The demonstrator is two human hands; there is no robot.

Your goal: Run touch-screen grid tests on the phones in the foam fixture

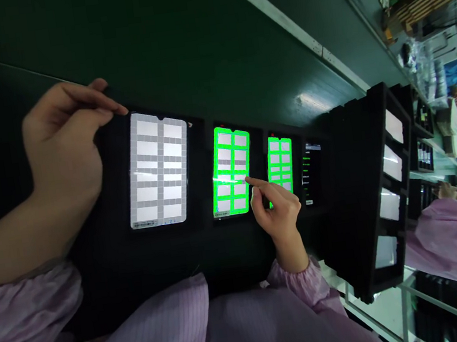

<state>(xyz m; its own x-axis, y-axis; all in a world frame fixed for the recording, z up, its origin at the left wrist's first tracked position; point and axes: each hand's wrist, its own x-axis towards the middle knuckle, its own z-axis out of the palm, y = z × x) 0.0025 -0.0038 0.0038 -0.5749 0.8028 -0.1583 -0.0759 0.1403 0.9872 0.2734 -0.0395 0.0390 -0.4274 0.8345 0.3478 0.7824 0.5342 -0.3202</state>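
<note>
The view is turned on its side. Several smartphones lie in a row in a black holder [209, 252] on a dark green mat. My left hand [62, 142] sits beside the first phone [157, 167], which shows a grey and white grid, and its fingertips reach the phone's upper corner. My right hand [278, 212] points its index finger onto the second phone [231, 170], touching the bright green grid on the screen. A third phone [280, 164] with a green grid sits partly behind that hand. Beyond it, a fourth phone [312, 174] shows a dark screen with small text.
A black foam rack [382, 190] holding several white panels stands at the row's far end. A co-worker in a pink smock [440, 244] is beyond it. Shelves and stacked supplies line the far side, and a pale strip [280, 18] edges the green mat.
</note>
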